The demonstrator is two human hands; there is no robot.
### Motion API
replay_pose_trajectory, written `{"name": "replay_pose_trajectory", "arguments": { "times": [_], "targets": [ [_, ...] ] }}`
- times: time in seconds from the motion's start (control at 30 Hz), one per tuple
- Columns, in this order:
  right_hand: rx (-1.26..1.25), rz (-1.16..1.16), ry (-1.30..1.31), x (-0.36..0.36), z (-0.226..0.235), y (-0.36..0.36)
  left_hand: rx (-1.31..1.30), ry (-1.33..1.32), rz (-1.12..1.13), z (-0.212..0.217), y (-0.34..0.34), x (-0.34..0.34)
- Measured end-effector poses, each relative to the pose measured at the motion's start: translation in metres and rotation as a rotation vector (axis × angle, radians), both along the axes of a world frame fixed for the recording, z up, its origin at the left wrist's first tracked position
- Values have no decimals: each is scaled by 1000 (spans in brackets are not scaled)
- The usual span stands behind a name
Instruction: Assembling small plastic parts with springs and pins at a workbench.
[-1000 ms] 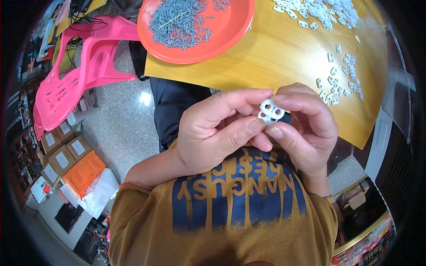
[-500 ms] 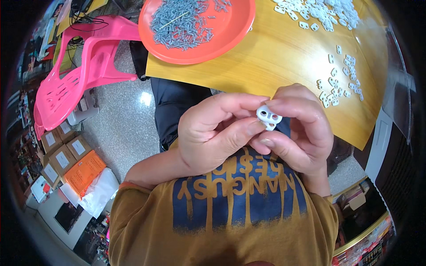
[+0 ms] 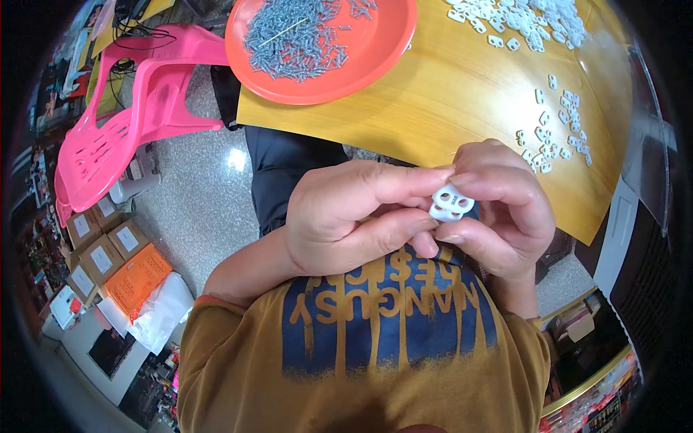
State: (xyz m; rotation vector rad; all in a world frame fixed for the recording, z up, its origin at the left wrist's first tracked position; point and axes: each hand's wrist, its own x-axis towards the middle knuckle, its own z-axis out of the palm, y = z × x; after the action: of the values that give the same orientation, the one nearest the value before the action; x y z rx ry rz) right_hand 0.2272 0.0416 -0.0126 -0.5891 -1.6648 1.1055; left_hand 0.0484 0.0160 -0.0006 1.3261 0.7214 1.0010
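Observation:
Between my two hands is a small white plastic cord lock (image 3: 453, 200) with two round holes on its face; a second holed white part overlaps it below. From the left, my left hand (image 3: 346, 209) pinches it with thumb and forefinger. My right hand (image 3: 512, 206) grips the other side, its forefinger on the top edge and its thumb underneath. Both hands are held up in front of my chest, short of the table edge. The fingertips hide some of the cord lock's rim.
A red plate (image 3: 375, 68) heaped with small grey metal springs (image 3: 292, 43) sits on the yellow wooden table (image 3: 433, 94). Loose white plastic pieces (image 3: 545, 133) lie at the right, with a larger pile (image 3: 534, 22) beyond. A pink plastic chair (image 3: 108, 155) and cardboard boxes (image 3: 101, 260) stand at the left.
Both hands have shifted slightly right with the cord lock. The cord lock has tilted, and its lower part sits closer under the upper one. The fingers have closed in around it.

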Motion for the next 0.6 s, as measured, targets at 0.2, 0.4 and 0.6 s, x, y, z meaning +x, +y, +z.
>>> {"name": "replay_pose_trajectory", "arguments": {
  "times": [0.2, 0.4, 0.6],
  "targets": [
    [60, -7, -10, -1, 0, 3, 24, 13, 54, -3, -2, 2],
    [82, -14, 2, -1, -3, 3, 187, 127, 55, -3, 3, 0],
    [56, 12, 43, -3, -7, 2, 278, 139, 83, -5, 6, 1]
  ]
}}
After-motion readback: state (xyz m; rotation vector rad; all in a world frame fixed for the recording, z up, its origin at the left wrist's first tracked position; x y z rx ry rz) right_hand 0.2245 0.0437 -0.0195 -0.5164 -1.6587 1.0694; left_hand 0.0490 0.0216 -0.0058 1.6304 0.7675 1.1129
